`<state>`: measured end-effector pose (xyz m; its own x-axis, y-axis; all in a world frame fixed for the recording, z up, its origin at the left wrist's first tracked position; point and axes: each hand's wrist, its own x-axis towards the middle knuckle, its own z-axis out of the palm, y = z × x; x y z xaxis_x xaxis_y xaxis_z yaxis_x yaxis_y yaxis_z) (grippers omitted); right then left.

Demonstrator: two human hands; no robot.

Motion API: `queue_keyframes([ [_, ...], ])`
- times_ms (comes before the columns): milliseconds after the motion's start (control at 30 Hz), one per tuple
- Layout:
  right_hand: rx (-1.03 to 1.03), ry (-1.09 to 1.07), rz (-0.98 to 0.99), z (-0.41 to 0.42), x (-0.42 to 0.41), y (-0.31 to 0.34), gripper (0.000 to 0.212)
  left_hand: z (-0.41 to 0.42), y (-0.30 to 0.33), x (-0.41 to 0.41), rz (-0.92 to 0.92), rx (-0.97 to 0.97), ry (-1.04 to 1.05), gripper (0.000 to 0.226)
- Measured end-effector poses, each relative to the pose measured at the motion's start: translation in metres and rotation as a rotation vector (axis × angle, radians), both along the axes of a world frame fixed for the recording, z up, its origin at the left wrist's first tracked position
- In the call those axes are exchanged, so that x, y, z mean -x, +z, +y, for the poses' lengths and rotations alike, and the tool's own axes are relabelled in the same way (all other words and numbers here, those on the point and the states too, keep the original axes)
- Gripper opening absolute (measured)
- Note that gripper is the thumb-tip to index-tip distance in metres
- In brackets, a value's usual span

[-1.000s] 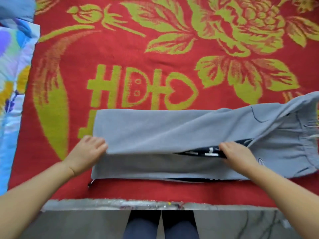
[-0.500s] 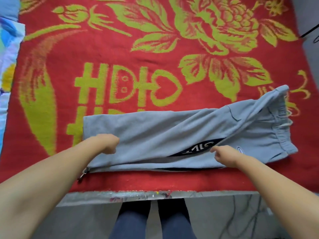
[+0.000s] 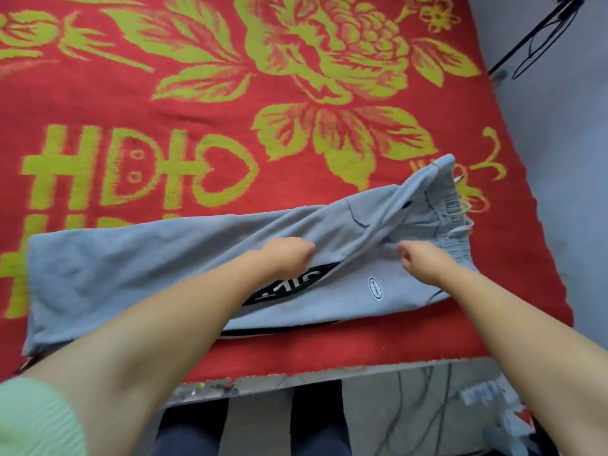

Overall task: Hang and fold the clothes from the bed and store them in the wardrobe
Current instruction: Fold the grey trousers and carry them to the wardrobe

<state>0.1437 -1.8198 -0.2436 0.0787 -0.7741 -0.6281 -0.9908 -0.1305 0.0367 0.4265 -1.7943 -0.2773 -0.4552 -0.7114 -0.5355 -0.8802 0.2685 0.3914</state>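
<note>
**Both hands gripping grey trousers on the bed**

A pair of grey trousers (image 3: 158, 268) lies lengthwise across the near edge of a bed covered by a red blanket (image 3: 204, 110) with yellow-green flowers and lettering. The trousers are folded leg over leg, the leg ends toward the left side of the blanket and the elastic waistband (image 3: 450, 199) toward its right side, where the waistband rises a little off the blanket. A white drawstring (image 3: 462, 209) trails from the waistband.

The left hand (image 3: 289, 258) sits on the middle of the trousers with its fingers curled, bunching the upper layer of cloth into a ridge. The right hand (image 3: 424, 261) is just beside it, nearer the waistband, its fingers also curled and pinching a fold of the grey cloth. Between and below the two hands a black stripe with white letters (image 3: 283, 287) shows where the upper layer is lifted, and a small oval label (image 3: 375, 288) sits on the lower layer under the right hand.

A pale green sleeve (image 3: 29, 419) covers the left upper arm. Below the blanket's near edge, dark trouser legs (image 3: 187, 429) of the person stand on a grey floor (image 3: 394, 406). Past the blanket's right side, black cables (image 3: 539, 31) hang against a grey wall
</note>
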Motion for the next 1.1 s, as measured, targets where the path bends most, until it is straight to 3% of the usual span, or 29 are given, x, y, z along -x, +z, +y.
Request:
queue_keyframes([
  [233,0.349,0.149,-0.031,-0.096,0.071,-0.005,0.034,-0.023,-0.028,0.131,0.004,0.081,0.315,0.051],
  [300,0.39,0.256,0.006,-0.13,0.087,-0.011,0.052,-0.029,-0.042,0.162,-0.077,0.066,0.422,0.055],
  [400,0.309,0.413,0.182,-0.164,0.094,-0.026,0.08,-0.03,-0.062,0.175,-0.086,0.189,0.444,0.04],
  [500,0.306,0.5,0.22,-0.171,0.096,-0.042,0.054,-0.014,-0.067,0.17,0.062,0.318,0.387,0.041],
  [633,0.403,0.453,-0.02,-0.147,0.112,-0.031,0.022,0.014,-0.05,0.158,0.165,0.402,0.263,0.052],
  [700,0.324,0.493,-0.078,-0.11,0.123,-0.021,0.018,0.033,-0.04,0.151,0.16,0.453,0.164,0.052],
  [767,0.151,0.598,0.042,-0.061,0.143,-0.022,0.018,0.057,-0.041,0.15,0.106,0.457,0.0,0.048],
  [833,-0.026,0.676,0.141,-0.013,0.167,-0.032,0.023,0.077,-0.051,0.156,0.04,0.261,-0.083,0.055],
  [900,-0.144,0.618,0.12,0.015,0.189,-0.046,0.037,0.09,-0.068,0.168,-0.026,0.099,-0.091,0.067],
  [967,-0.189,0.429,-0.005,0.019,0.203,-0.057,0.044,0.093,-0.078,0.177,-0.045,0.093,-0.029,0.069],
  [1033,-0.011,0.167,-0.228,0.01,0.212,-0.062,0.029,0.096,-0.076,0.177,-0.011,0.235,0.054,0.069],
  [1100,0.304,-0.117,-0.369,-0.001,0.225,-0.069,0.025,0.103,-0.076,0.172,-0.026,0.373,0.102,0.067],
])
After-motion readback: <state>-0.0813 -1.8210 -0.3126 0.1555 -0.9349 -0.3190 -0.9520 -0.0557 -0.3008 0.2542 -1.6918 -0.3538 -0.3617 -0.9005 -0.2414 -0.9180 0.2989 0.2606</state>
